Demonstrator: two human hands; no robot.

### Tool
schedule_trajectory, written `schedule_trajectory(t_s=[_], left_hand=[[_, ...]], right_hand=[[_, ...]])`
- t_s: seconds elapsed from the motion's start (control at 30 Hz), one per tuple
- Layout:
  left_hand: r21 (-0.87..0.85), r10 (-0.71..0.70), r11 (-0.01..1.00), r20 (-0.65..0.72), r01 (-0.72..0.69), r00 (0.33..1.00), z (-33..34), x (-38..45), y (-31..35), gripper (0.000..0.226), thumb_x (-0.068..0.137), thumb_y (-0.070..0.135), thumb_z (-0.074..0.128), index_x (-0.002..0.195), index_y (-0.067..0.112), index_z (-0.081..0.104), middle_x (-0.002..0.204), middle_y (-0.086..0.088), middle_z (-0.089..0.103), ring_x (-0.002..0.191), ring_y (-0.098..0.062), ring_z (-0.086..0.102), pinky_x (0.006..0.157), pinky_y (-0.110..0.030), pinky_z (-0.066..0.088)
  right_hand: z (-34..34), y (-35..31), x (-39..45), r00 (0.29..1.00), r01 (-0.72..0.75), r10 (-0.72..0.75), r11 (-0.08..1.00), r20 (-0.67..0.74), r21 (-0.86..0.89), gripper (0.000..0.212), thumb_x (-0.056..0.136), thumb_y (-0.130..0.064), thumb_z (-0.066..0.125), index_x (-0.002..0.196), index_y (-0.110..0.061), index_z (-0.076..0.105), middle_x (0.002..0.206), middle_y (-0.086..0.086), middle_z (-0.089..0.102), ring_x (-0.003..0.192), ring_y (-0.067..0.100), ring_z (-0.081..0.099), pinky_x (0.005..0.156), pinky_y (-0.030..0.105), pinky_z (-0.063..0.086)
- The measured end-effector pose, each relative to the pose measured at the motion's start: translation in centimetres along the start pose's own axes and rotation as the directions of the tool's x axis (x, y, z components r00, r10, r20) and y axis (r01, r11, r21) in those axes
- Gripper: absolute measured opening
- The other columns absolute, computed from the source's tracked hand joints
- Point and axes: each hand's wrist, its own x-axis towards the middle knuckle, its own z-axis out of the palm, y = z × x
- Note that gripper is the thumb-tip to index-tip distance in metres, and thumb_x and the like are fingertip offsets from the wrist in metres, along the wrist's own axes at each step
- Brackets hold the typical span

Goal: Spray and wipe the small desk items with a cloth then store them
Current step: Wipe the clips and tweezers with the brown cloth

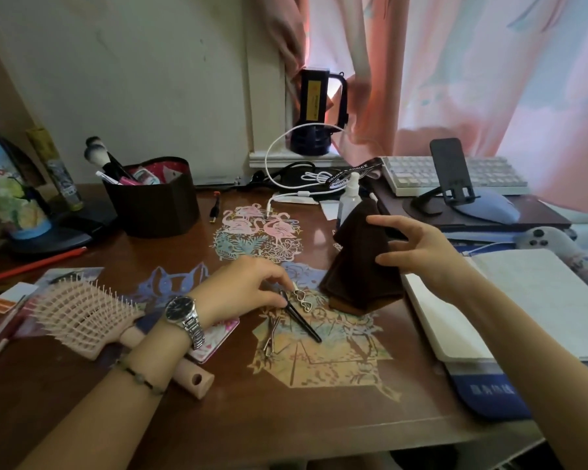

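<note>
A black phone stand (447, 164) rises before a white keyboard (408, 174), a pink curtain (455, 79) hanging behind both.

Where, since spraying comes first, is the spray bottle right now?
In the head view, the spray bottle stands far back, right of centre, behind the brown cloth that the right hand holds, with the white keyboard to its right.

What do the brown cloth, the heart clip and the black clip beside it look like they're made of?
Brown cloth: soft matte fabric, maybe microfibre; it drapes in folds where the right hand holds it. Heart clip: likely metal, silvery and shiny, thin open outline. Black clip, pinched by the left hand: plastic or coated metal, smooth, slightly glossy; cannot tell which.
</note>
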Motion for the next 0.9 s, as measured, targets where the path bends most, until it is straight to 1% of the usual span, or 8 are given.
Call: schedule_trajectory(t_s=[0.07,0.23,0.43,0.53,0.6,0.67,0.8,0.9], left_hand=[[0.018,0.015,1.0,0.022,-0.015,1.0,0.1,0.1,0.1,0.021,0.082,0.031,0.07,0.104,0.032,0.07,0.091,0.023,0.057,0.084,0.009,0.05,0.072,-0.011,0.037],[0.024,0.036,0.999,0.041,-0.037,0.998,0.4,0.5,-0.1,0.017,0.082,0.029,0.07,0.099,0.032,0.073,0.082,0.02,0.054,0.078,0.004,0.048,0.066,-0.016,0.035],[-0.022,0.035,0.999,0.064,-0.034,0.997,0.3,0.4,-0.9,0.016,0.079,0.029,0.073,0.094,0.035,0.073,0.091,0.019,0.061,0.087,0.004,0.052,0.077,-0.02,0.041],[-0.022,0.024,1.0,0.064,-0.023,0.998,0.3,0.1,-0.8,0.023,0.079,0.032,0.073,0.101,0.034,0.07,0.095,0.021,0.061,0.09,0.007,0.053,0.078,-0.018,0.043],[-0.057,-0.012,0.998,0.03,0.014,0.999,0.2,-0.3,-0.6,0.033,0.076,0.035,0.076,0.107,0.033,0.064,0.099,0.018,0.061,0.093,0.005,0.055,0.083,-0.02,0.047],[-0.072,-0.046,0.996,-0.034,0.044,0.998,0.1,-1.2,-0.3,0.035,0.072,0.044,0.076,0.101,0.035,0.06,0.094,0.018,0.062,0.092,0.005,0.055,0.084,-0.025,0.048],[0.093,-0.043,0.994,-0.091,0.052,0.995,0.1,-2.8,0.4,0.041,0.064,0.069,0.066,0.086,0.036,0.057,0.077,0.021,0.065,0.086,0.006,0.049,0.081,-0.025,0.034],[0.141,-0.052,0.988,-0.08,0.063,0.995,0.7,-3.4,0.7,0.042,0.063,0.07,0.066,0.086,0.036,0.055,0.074,0.021,0.066,0.085,0.006,0.047,0.084,-0.023,0.028]], right_hand=[[0.0,0.5,-0.1,1.0,-0.007,0.007,1.0,0.0,0.012,0.061,0.077,0.021,0.059,0.12,-0.021,0.061,0.113,0.02,0.064,0.091,0.028,0.07,0.067,0.033,0.059],[-0.1,1.3,-0.1,1.0,-0.006,0.006,1.0,-0.007,0.022,0.062,0.077,0.021,0.059,0.121,-0.022,0.061,0.114,0.016,0.065,0.096,0.028,0.069,0.076,0.038,0.059],[0.1,1.5,0.0,1.0,0.012,-0.012,1.0,0.004,0.023,0.061,0.077,0.021,0.058,0.122,-0.02,0.061,0.113,0.013,0.066,0.095,0.026,0.069,0.077,0.036,0.059],[0.3,1.6,0.0,1.0,0.026,-0.026,0.999,0.004,0.018,0.061,0.077,0.022,0.058,0.121,-0.021,0.062,0.11,0.013,0.068,0.094,0.027,0.069,0.077,0.035,0.059],[0.4,1.6,0.0,1.0,0.031,-0.031,0.999,0.006,0.017,0.061,0.077,0.022,0.058,0.12,-0.022,0.062,0.111,0.012,0.067,0.095,0.027,0.069,0.077,0.036,0.059],[0.4,1.6,0.0,0.999,0.033,-0.033,0.999,0.008,0.014,0.061,0.077,0.021,0.058,0.12,-0.022,0.062,0.112,0.012,0.067,0.095,0.026,0.069,0.078,0.036,0.059],[0.6,1.8,-0.1,0.999,0.043,-0.043,0.999,0.011,-0.006,0.061,0.078,0.019,0.059,0.121,-0.024,0.062,0.106,0.01,0.071,0.095,0.026,0.069,0.081,0.039,0.058],[0.8,1.8,-0.2,0.999,0.054,-0.054,0.999,0.007,-0.002,0.062,0.078,0.02,0.059,0.123,-0.023,0.06,0.114,0.008,0.067,0.097,0.023,0.069,0.081,0.04,0.058]])
